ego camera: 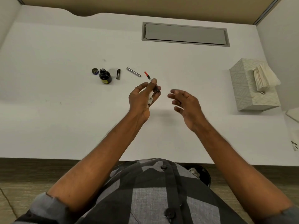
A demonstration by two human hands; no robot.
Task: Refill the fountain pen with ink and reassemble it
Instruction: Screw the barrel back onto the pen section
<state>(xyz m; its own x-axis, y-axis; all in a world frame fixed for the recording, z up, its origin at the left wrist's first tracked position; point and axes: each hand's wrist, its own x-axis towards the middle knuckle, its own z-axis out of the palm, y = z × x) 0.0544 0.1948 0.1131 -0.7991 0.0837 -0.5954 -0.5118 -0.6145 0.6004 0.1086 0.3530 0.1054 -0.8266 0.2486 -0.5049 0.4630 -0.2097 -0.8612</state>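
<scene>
While the left hand (144, 97) is pinching the pen section (148, 75) above the tabletop (64, 126) centre, the right hand (186, 107) is hovering spread, empty, at three o'clock; item probably light, slim, slippery (nib fragile): grip mid-body.

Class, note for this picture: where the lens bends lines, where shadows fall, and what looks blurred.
Head view: the wide lens bows the desk edges and leans the side walls; light is soft and even, without glare; a faint shadow lies on the desk under the hands; the right hand looks slightly smeared; the pen in the left hand is small and soft.
</scene>
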